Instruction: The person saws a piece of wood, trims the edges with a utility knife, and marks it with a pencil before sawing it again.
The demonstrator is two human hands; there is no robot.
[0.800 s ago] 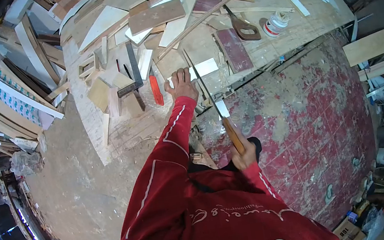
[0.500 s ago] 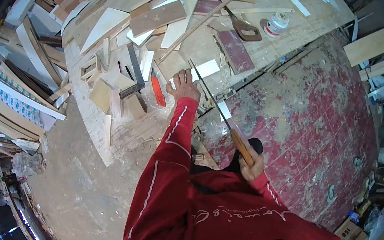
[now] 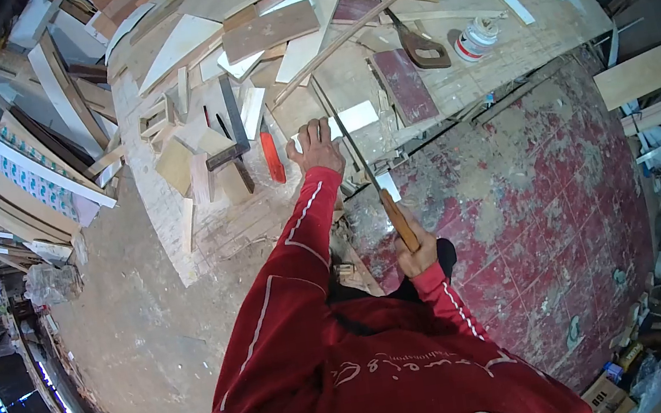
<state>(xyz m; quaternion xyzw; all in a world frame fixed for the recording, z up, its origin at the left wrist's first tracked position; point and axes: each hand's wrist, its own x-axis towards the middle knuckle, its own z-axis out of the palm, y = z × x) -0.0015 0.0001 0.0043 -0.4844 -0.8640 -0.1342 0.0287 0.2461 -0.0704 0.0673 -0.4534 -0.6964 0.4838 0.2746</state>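
Note:
My left hand point(image 3: 317, 150) presses down on a white strip point(image 3: 355, 118) at the table's front edge, its fingers spread over it. In my right hand point(image 3: 417, 252) is the wooden handle of a saw point(image 3: 398, 218). The thin blade points up and away, crossing the white strip just right of my left hand. A red-handled tool point(image 3: 272, 159) lies left of my left hand, beside a dark metal square point(image 3: 232, 110).
Wood offcuts and a long thin stick point(image 3: 361, 36) cover the worktable point(image 3: 244, 223). A second saw point(image 3: 420, 50), a maroon board point(image 3: 406, 86) and a white jar point(image 3: 478, 39) lie to the right. Planks point(image 3: 654, 71) are stacked at far right.
My right hand has moved forward and slightly left, pushing the saw farther over the table. My left hand stays on the white strip.

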